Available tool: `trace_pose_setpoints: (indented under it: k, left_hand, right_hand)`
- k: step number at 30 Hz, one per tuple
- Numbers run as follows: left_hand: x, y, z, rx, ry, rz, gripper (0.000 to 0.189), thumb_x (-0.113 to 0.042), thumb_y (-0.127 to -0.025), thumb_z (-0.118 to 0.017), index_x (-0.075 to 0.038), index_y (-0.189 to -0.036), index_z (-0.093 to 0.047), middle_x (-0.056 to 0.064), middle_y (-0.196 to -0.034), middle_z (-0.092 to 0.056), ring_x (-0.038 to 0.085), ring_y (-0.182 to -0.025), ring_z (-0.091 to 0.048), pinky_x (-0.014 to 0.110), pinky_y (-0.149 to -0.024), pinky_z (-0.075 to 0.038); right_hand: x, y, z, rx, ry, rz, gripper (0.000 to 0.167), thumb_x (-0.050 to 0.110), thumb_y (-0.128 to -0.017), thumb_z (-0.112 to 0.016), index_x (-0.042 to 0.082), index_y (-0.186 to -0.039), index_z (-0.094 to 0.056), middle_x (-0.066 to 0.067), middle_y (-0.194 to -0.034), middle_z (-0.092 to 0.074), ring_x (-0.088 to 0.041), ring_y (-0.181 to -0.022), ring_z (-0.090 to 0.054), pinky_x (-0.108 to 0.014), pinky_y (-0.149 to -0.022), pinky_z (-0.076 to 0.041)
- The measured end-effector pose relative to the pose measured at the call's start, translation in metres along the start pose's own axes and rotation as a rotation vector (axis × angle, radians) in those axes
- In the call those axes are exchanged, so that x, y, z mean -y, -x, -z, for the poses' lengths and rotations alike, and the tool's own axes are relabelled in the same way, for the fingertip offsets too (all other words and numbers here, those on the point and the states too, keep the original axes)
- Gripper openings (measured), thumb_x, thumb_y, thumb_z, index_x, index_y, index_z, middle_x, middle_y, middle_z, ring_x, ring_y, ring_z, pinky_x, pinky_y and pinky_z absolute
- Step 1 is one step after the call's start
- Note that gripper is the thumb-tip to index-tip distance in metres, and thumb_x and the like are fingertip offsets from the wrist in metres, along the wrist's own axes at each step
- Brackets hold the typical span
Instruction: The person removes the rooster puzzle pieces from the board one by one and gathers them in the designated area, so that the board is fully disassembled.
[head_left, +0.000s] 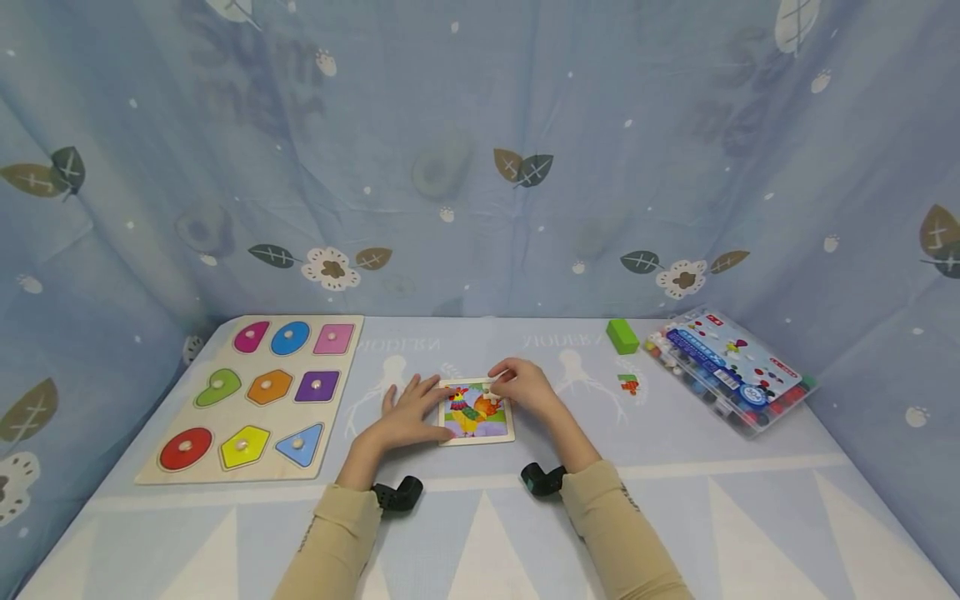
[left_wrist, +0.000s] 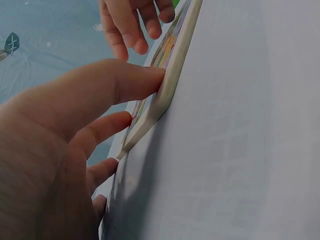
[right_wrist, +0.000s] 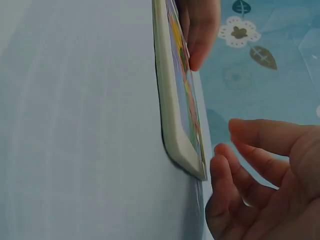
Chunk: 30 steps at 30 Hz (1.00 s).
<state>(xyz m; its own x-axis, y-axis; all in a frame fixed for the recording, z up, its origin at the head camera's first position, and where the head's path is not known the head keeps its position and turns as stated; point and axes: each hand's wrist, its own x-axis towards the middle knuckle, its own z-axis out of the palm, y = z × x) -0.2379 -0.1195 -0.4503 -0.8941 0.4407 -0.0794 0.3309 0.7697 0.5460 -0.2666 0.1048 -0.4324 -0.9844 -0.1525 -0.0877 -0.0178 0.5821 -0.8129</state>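
A small wooden-framed jigsaw puzzle (head_left: 477, 427) with a rooster picture lies between my hands. My left hand (head_left: 408, 417) rests on its left side with fingers spread. In the left wrist view, the left thumb (left_wrist: 135, 80) presses the frame's edge (left_wrist: 172, 75). My right hand (head_left: 522, 387) hovers over the upper right corner, where a pale patch shows in the picture. From the right wrist view, the loosely bent fingers (right_wrist: 250, 175) stand apart beside the puzzle frame (right_wrist: 172, 130), with nothing visible between them. A loose puzzle piece (head_left: 628, 383), green and orange-red, lies farther right.
A wooden shape board (head_left: 341, 392) with colourful knobbed pieces lies at the left. At the back right are a green block (head_left: 622, 336) and a clear plastic case (head_left: 731, 367) of small colourful items. A patterned curtain (head_left: 480, 233) hangs behind the table.
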Motion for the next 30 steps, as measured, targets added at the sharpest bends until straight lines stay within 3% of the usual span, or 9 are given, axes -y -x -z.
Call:
trace_pose_setpoints:
  k: [6, 11, 24, 30]
  left_hand:
    - [0.001, 0.0, 0.001, 0.003, 0.001, -0.003, 0.069, -0.044, -0.075, -0.068, -0.018, -0.135, -0.047, 0.012, -0.151, -0.025, 0.038, -0.14, -0.005, 0.064, -0.103, 0.005]
    - [0.0, -0.001, 0.0, -0.002, 0.009, 0.006, 0.071, -0.043, -0.074, -0.068, -0.018, -0.136, -0.045, 0.011, -0.151, -0.025, 0.037, -0.14, -0.006, 0.064, -0.103, 0.005]
    - [0.0, 0.001, 0.0, 0.0, 0.037, 0.006, 0.074, -0.041, -0.072, -0.069, -0.016, -0.137, -0.043, 0.013, -0.151, -0.025, 0.039, -0.14, -0.005, 0.063, -0.103, 0.007]
    - [0.004, 0.0, -0.001, 0.005, 0.041, -0.006, 0.068, -0.041, -0.075, -0.07, -0.022, -0.135, -0.044, 0.014, -0.152, -0.02, 0.038, -0.14, -0.002, 0.063, -0.103, 0.008]
  right_hand:
    - [0.002, -0.003, -0.006, 0.035, 0.161, 0.007, 0.016, 0.016, -0.08, -0.071, 0.008, -0.093, -0.067, -0.004, -0.079, -0.058, -0.017, -0.071, -0.051, -0.026, -0.061, -0.042]
    - [0.003, -0.004, -0.008, 0.063, 0.217, 0.008, 0.015, 0.017, -0.08, -0.071, 0.008, -0.091, -0.067, -0.003, -0.077, -0.057, -0.017, -0.07, -0.051, -0.026, -0.061, -0.042]
    - [0.002, -0.005, -0.012, 0.053, 0.124, 0.021, 0.014, 0.016, -0.082, -0.069, 0.007, -0.086, -0.059, -0.004, -0.077, -0.058, -0.015, -0.067, -0.053, -0.024, -0.06, -0.045]
    - [0.001, -0.005, -0.012, 0.037, 0.117, 0.034, 0.013, 0.016, -0.082, -0.069, 0.007, -0.084, -0.06, -0.004, -0.078, -0.059, -0.014, -0.067, -0.053, -0.024, -0.06, -0.044]
